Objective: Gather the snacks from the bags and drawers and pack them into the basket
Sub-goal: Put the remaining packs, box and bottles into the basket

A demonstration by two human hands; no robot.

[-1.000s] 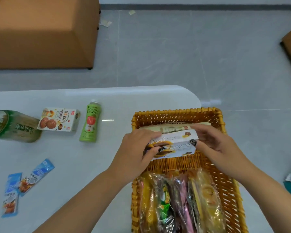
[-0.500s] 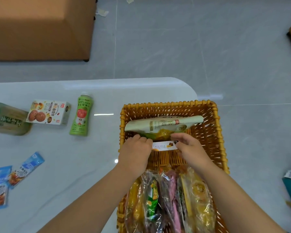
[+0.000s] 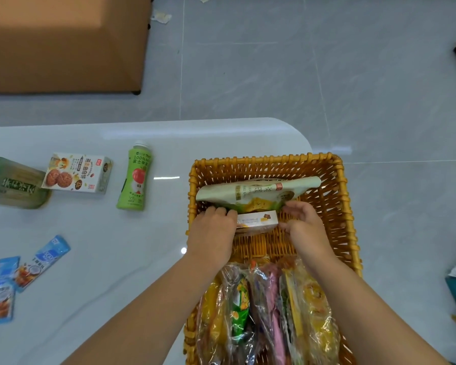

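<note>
Holding a small white snack box (image 3: 257, 222) low inside the wicker basket (image 3: 334, 206), you've got a hand at each end of it. Your left hand (image 3: 213, 233) covers the box's left end, fingers curled down over its top edge. Your right hand (image 3: 304, 223) sits at the right end, thumb against the box's side and fingers bent above it toward the pouch. The box lies lengthwise across the basket, just in front of a pale green pouch (image 3: 256, 192) that stands on edge along the far wall, tilted a little.

Closer to you, the near half of the basket is filled with a row of clear-wrapped snack packets (image 3: 263, 306), yellow, green, pink and orange, packed side by side, partly under your forearms.

Out on the white table (image 3: 103, 259) to the left, well apart from the basket: a green apple juice bottle (image 3: 134, 177) lying on its side, a cookie box (image 3: 77, 173) beside it, a large green bottle (image 3: 13, 184) touching the cookie box at the left edge, and two blue sachets (image 3: 24, 275) nearer you. A brown cardboard box (image 3: 63, 40) sits on the grey floor beyond.
</note>
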